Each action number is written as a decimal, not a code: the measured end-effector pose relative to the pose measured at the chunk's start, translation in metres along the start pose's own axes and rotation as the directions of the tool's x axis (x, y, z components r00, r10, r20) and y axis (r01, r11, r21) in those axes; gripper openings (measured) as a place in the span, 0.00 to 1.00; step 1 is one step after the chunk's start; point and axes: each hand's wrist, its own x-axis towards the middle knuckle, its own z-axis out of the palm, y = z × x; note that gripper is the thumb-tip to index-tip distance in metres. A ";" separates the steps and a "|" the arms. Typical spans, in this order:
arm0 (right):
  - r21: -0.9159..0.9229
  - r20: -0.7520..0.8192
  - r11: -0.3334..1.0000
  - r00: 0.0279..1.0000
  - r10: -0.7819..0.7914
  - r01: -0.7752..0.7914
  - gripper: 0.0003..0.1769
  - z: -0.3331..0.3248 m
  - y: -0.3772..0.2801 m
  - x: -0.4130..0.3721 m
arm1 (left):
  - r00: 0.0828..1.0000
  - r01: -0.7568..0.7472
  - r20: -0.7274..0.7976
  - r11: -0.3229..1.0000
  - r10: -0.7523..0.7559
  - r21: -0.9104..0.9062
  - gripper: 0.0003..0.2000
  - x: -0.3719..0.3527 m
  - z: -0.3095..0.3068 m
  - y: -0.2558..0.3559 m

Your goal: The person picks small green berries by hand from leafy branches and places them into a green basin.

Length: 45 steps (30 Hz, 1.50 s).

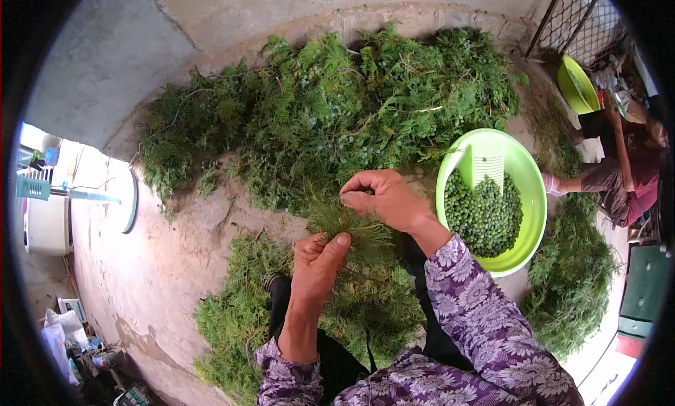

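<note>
My left hand (316,262) grips a green leafy sprig (344,227) by its stem, held over my lap. My right hand (383,195) pinches at the top of the same sprig with thumb and fingers closed. Both sleeves are purple with a flower pattern. Just right of my right hand sits a lime-green basin (531,195) holding a heap of small green berries (485,213) and a pale scoop (485,168).
A big pile of green branches (337,104) lies ahead on the concrete floor, with more cuttings (239,321) by my legs and at right (573,286). Another person (619,170) sits far right near a second green basin (576,86). A white tub (46,220) stands left.
</note>
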 end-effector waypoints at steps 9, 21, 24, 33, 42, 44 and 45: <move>-0.448 -0.398 0.894 0.895 -0.199 -0.001 0.11 -0.009 0.020 0.011 | 0.997 -0.033 0.069 0.998 0.029 0.057 0.10 -0.010 0.008 0.009; 0.386 0.270 0.892 0.953 0.135 -0.235 0.11 0.002 0.005 -0.003 | 0.998 0.027 -0.052 0.994 -0.033 -0.105 0.11 -0.011 0.002 0.018; 0.456 0.393 0.823 0.906 0.157 -0.340 0.12 0.004 -0.001 -0.006 | 0.996 0.049 -0.073 0.992 -0.058 -0.114 0.11 -0.011 -0.003 0.013; 0.157 0.224 0.987 0.973 -0.062 0.027 0.09 0.011 -0.002 -0.002 | 0.974 0.166 -0.126 0.971 -0.189 -0.171 0.11 -0.008 -0.006 0.008; 0.160 -0.105 0.971 0.975 0.194 -0.176 0.05 -0.035 -0.006 -0.002 | 0.940 0.016 -0.317 0.948 -0.123 -0.318 0.11 -0.008 -0.022 0.012; -0.317 -0.334 0.934 0.941 0.053 -0.165 0.05 -0.047 -0.011 -0.010 | 0.942 0.036 -0.293 0.919 -0.162 -0.392 0.10 -0.005 -0.026 0.018; -0.440 -0.381 0.886 0.924 -0.037 -0.146 0.06 -0.060 -0.002 -0.014 | 0.942 0.036 -0.294 0.919 -0.163 -0.394 0.10 -0.003 -0.027 0.019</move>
